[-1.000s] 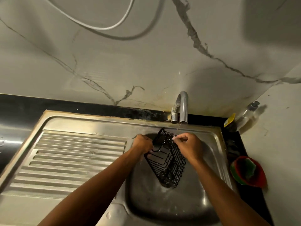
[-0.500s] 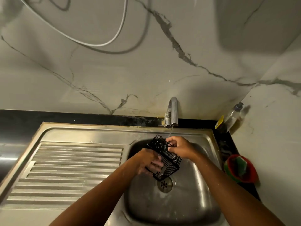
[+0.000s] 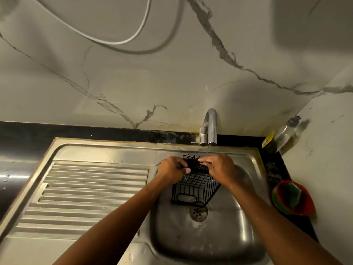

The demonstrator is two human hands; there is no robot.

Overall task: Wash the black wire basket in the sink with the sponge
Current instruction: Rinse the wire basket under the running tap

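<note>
— Nearest item?
— Sink (image 3: 210, 243); drain (image 3: 198, 212) in its floor.
— Basket?
— Basket (image 3: 194, 186), black wire, in the sink just behind the drain, tilted: near end low, far end raised.
— Hands?
— My left hand (image 3: 172, 169) grips the far end from the left, fingers curled on the wire. My right hand (image 3: 219, 169) pinches the same end from the right.
— Sponge?
— Sponge (image 3: 294, 195), green, in a red bowl (image 3: 305, 206) right of the sink, apart from both hands.
— Farthest?
— Tap (image 3: 211, 127), running a thin stream; bottle (image 3: 286, 129) in the corner.
</note>
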